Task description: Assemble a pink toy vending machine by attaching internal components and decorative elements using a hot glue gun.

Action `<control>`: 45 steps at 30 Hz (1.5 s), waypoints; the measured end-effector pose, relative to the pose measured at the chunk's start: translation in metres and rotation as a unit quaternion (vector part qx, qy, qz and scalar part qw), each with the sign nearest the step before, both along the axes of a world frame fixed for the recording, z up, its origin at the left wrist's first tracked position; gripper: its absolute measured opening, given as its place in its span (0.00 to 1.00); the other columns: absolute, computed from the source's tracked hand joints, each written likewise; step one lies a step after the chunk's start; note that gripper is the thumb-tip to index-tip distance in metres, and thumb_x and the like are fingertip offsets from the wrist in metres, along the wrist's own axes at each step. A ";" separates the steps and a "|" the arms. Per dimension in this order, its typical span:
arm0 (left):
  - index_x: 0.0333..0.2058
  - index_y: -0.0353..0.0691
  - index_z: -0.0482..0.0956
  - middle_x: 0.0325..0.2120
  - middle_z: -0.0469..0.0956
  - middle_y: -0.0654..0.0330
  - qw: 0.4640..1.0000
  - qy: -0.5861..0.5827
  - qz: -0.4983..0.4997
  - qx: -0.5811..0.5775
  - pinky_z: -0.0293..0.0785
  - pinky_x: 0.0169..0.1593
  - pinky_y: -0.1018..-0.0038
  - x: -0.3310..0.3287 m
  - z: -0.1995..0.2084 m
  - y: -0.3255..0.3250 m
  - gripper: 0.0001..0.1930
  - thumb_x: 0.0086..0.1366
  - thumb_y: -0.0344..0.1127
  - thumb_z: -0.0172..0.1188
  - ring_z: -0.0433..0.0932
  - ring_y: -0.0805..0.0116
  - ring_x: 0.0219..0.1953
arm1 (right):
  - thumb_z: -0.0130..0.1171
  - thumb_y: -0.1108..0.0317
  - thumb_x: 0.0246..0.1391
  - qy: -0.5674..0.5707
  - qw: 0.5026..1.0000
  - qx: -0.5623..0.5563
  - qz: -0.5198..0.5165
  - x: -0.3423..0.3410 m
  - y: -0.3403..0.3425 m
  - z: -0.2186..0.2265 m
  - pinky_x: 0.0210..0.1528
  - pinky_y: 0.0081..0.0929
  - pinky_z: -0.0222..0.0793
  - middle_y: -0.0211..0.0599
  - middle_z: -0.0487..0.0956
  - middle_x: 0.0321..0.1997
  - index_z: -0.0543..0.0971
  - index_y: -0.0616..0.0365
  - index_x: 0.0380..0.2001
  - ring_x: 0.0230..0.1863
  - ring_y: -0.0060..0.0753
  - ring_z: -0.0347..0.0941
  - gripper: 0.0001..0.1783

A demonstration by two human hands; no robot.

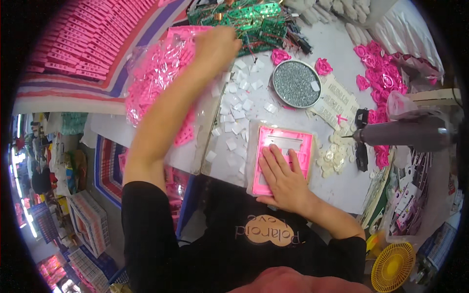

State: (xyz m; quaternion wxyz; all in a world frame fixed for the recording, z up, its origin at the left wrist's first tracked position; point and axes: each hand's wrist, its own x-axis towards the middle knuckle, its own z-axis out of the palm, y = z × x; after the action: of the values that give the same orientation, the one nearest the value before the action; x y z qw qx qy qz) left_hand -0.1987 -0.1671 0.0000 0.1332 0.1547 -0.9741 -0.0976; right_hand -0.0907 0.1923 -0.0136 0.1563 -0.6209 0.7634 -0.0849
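My right hand (283,178) lies flat with fingers outstretched on a pink plastic casing (305,141) with rectangular openings. The casing rests on a pale pad at the table's near edge. My left hand (217,51) reaches to the far left, between a clear bag of pink plastic parts (159,71) and a pile of green circuit boards (261,29). Its fingers look curled under, slightly blurred, and what they hold is hidden. Small white square pieces (237,110) are scattered left of the casing. To its right sit cream-coloured round pieces (334,154).
An electric screwdriver (405,136) juts in from the right, its tip pointing left. Beyond the casing stand a round tin of grey granules (295,83) and a printed sheet (337,100). Pink rose-shaped pieces (381,75) line the right side. Pink strips (93,39) fill the upper left.
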 end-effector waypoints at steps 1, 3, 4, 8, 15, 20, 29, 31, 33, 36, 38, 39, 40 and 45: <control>0.36 0.38 0.83 0.34 0.83 0.49 0.998 0.055 -0.008 0.018 0.76 0.43 0.54 -0.020 -0.002 0.017 0.16 0.62 0.47 0.61 0.82 0.48 0.38 | 0.60 0.31 0.48 0.000 1.000 -0.004 -0.008 -0.002 0.000 -0.002 0.74 0.65 0.38 0.56 0.56 0.76 0.63 0.69 0.67 0.80 0.56 0.43 0.57; 0.36 0.40 0.83 0.35 0.84 0.51 0.999 0.024 0.036 0.019 0.76 0.43 0.54 -0.053 0.000 0.041 0.17 0.61 0.48 0.62 0.82 0.48 0.39 | 0.61 0.32 0.48 0.002 1.000 -0.004 -0.013 0.000 0.001 0.002 0.74 0.65 0.38 0.56 0.56 0.76 0.63 0.69 0.67 0.79 0.56 0.43 0.57; 0.36 0.40 0.83 0.35 0.84 0.51 0.998 0.002 0.061 0.023 0.76 0.43 0.55 -0.071 -0.003 0.048 0.17 0.61 0.49 0.63 0.82 0.47 0.39 | 0.61 0.32 0.48 0.000 1.000 -0.005 -0.015 -0.001 0.002 0.002 0.74 0.65 0.38 0.56 0.56 0.76 0.63 0.69 0.67 0.79 0.57 0.43 0.57; 0.36 0.38 0.83 0.36 0.85 0.54 0.985 0.124 0.081 0.094 0.77 0.43 0.61 -0.110 -0.025 0.069 0.16 0.58 0.46 0.68 0.84 0.55 0.38 | 0.63 0.35 0.48 -0.020 1.000 -0.016 -0.008 -0.003 0.005 0.003 0.73 0.65 0.41 0.55 0.54 0.77 0.61 0.67 0.69 0.79 0.55 0.44 0.56; 0.37 0.36 0.81 0.34 0.80 0.64 0.697 0.509 -0.047 0.503 0.75 0.43 0.73 -0.088 0.035 0.058 0.07 0.59 0.24 0.68 0.78 0.70 0.37 | 0.62 0.44 0.55 -0.159 0.957 -0.239 -0.040 -0.040 0.018 0.007 0.66 0.54 0.60 0.52 0.70 0.66 0.72 0.62 0.61 0.69 0.51 0.62 0.39; 0.34 0.38 0.79 0.32 0.79 0.58 0.817 0.508 -0.269 0.048 0.73 0.43 0.68 -0.004 0.065 0.101 0.09 0.55 0.20 0.66 0.78 0.61 0.35 | 0.48 0.42 0.66 -0.542 0.710 -0.360 -0.271 -0.116 -0.008 0.032 0.49 0.28 0.72 0.39 0.81 0.52 0.76 0.63 0.56 0.52 0.29 0.75 0.34; 0.45 0.40 0.77 0.46 0.77 0.56 0.875 0.369 -0.235 0.206 0.72 0.53 0.62 0.138 0.064 0.140 0.22 0.50 0.29 0.72 0.77 0.58 0.46 | 0.65 0.66 0.60 -0.557 0.733 -0.330 -0.210 -0.117 -0.027 0.092 0.33 0.16 0.69 0.26 0.81 0.32 0.82 0.61 0.41 0.32 0.12 0.74 0.10; 0.48 0.38 0.76 0.49 0.76 0.54 0.863 0.274 -0.172 0.389 0.71 0.56 0.63 0.155 0.059 0.143 0.26 0.50 0.31 0.73 0.76 0.59 0.48 | 0.66 0.66 0.59 -0.508 0.801 -0.288 -0.132 -0.106 -0.028 0.101 0.31 0.18 0.66 0.21 0.77 0.25 0.81 0.61 0.35 0.29 0.11 0.69 0.08; 0.53 0.34 0.75 0.45 0.80 0.54 0.839 0.090 -0.133 0.520 0.72 0.57 0.66 0.163 0.041 0.153 0.27 0.55 0.33 0.72 0.78 0.64 0.49 | 0.66 0.66 0.59 -0.481 0.822 -0.281 -0.117 -0.092 -0.035 0.088 0.32 0.20 0.67 0.22 0.78 0.27 0.82 0.62 0.35 0.30 0.12 0.69 0.09; 0.54 0.32 0.77 0.44 0.82 0.57 0.802 0.108 -0.165 0.564 0.75 0.51 0.70 0.169 0.027 0.151 0.19 0.65 0.31 0.65 0.80 0.68 0.46 | 0.64 0.68 0.60 -0.536 0.765 -0.313 -0.173 -0.085 -0.038 0.084 0.35 0.19 0.70 0.27 0.81 0.35 0.82 0.63 0.40 0.34 0.16 0.74 0.09; 0.54 0.32 0.78 0.45 0.82 0.58 0.680 0.109 -0.111 0.717 0.76 0.47 0.74 0.177 0.028 0.156 0.16 0.69 0.30 0.61 0.80 0.71 0.44 | 0.64 0.69 0.60 -0.569 0.711 -0.366 -0.192 -0.089 -0.031 0.067 0.38 0.18 0.72 0.31 0.82 0.38 0.81 0.64 0.43 0.35 0.18 0.76 0.11; 0.54 0.32 0.78 0.45 0.82 0.58 0.679 0.100 -0.113 0.719 0.76 0.46 0.75 0.179 0.025 0.157 0.15 0.70 0.30 0.60 0.80 0.72 0.43 | 0.65 0.68 0.60 -0.581 0.705 -0.354 -0.201 -0.092 -0.028 0.062 0.38 0.18 0.72 0.31 0.82 0.38 0.81 0.64 0.44 0.35 0.18 0.75 0.12; 0.54 0.32 0.78 0.46 0.82 0.59 0.679 0.089 -0.117 0.719 0.76 0.45 0.76 0.180 0.021 0.156 0.15 0.71 0.30 0.58 0.80 0.73 0.43 | 0.65 0.68 0.60 -0.591 0.698 -0.345 -0.211 -0.094 -0.025 0.058 0.38 0.17 0.71 0.31 0.82 0.37 0.81 0.64 0.44 0.35 0.18 0.75 0.13; 0.53 0.32 0.78 0.41 0.83 0.61 0.713 0.007 -0.117 0.691 0.76 0.40 0.77 0.186 0.007 0.150 0.14 0.72 0.31 0.58 0.79 0.77 0.39 | 0.70 0.65 0.56 -0.492 0.772 -0.322 -0.241 -0.092 -0.042 0.046 0.36 0.19 0.70 0.29 0.81 0.36 0.80 0.66 0.42 0.34 0.16 0.72 0.17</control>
State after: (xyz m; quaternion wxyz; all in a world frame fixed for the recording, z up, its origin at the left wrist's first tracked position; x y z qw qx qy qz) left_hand -0.0131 -0.0174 0.0066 -0.0167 0.0882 -0.6440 -0.7597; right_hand -0.1831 0.1499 0.0326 0.2760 -0.3040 0.6344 -0.6550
